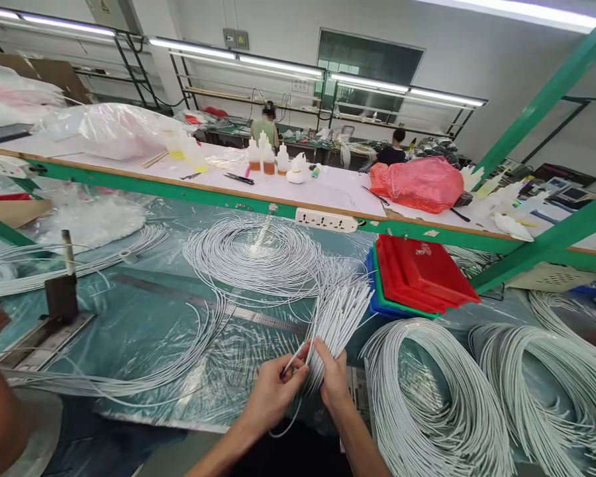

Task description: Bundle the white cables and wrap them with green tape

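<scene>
A thick bundle of white cables stands up from my grip, its cut ends fanned toward the top right. My right hand is wrapped round the bundle near its lower part. With thumb and fingers, my left hand pinches a single white cable at the bundle's left side. The cable's lower part loops down below my hands. Just beyond lies a large coil of white cable, which the bundle partly overlaps. A steel ruler lies flat on the table, running behind the bundle.
Two big cable coils lie at right. Stacked red bins stand behind them. A co-worker's arm is at far left, beside a metal stand and loose cables. A shelf with bottles and a power strip crosses ahead.
</scene>
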Demonstrator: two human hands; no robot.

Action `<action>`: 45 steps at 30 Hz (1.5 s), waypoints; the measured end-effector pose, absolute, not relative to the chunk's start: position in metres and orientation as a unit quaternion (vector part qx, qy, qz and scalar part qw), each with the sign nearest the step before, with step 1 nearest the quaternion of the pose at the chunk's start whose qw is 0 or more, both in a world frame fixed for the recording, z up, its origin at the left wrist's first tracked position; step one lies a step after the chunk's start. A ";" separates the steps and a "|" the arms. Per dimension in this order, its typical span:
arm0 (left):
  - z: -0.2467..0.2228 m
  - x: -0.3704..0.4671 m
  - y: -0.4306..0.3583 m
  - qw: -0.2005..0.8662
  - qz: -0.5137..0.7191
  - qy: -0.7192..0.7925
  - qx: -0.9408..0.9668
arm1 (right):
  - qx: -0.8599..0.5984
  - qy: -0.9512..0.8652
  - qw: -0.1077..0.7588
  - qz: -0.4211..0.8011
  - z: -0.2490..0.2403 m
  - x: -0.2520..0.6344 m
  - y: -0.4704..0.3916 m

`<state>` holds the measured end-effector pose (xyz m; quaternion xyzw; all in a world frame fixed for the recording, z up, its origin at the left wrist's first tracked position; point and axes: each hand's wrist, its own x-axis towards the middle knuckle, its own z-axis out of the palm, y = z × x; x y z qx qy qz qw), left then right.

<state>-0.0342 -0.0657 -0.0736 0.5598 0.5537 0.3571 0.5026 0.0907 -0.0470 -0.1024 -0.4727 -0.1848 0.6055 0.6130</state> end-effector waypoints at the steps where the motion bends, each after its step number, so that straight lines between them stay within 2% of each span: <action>1: -0.076 -0.035 -0.066 0.508 0.347 0.554 0.561 | -0.467 -0.184 0.613 0.610 -0.101 0.091 -0.047; 10: -0.076 -0.055 -0.069 0.541 0.209 0.528 0.621 | -0.452 -0.186 0.605 0.629 -0.096 0.092 -0.049; 12: -0.073 -0.060 -0.068 0.543 0.241 0.520 0.613 | -0.434 -0.221 0.607 0.627 -0.094 0.094 -0.049; 16: -0.064 -0.054 -0.054 0.508 0.401 0.538 0.540 | -0.425 -0.267 0.602 0.621 -0.098 0.091 -0.054; 18: -0.060 -0.044 -0.045 0.530 0.443 0.523 0.500 | -0.428 -0.277 0.598 0.618 -0.105 0.086 -0.059; 22: -0.060 -0.025 -0.034 0.592 0.437 0.501 0.455 | -0.433 -0.303 0.603 0.597 -0.118 0.077 -0.067; 32: -0.063 -0.027 -0.029 0.638 0.407 0.476 0.448 | -0.416 -0.321 0.559 0.641 -0.119 0.085 -0.071; 35: -0.070 -0.026 -0.030 0.614 0.421 0.506 0.437 | -0.432 -0.314 0.563 0.631 -0.118 0.082 -0.071; 40: -0.082 -0.026 -0.028 0.504 0.474 0.565 0.450 | -0.496 -0.294 0.586 0.569 -0.115 0.079 -0.069; 45: -0.088 -0.025 -0.024 0.489 0.479 0.551 0.477 | -0.513 -0.306 0.580 0.553 -0.122 0.079 -0.068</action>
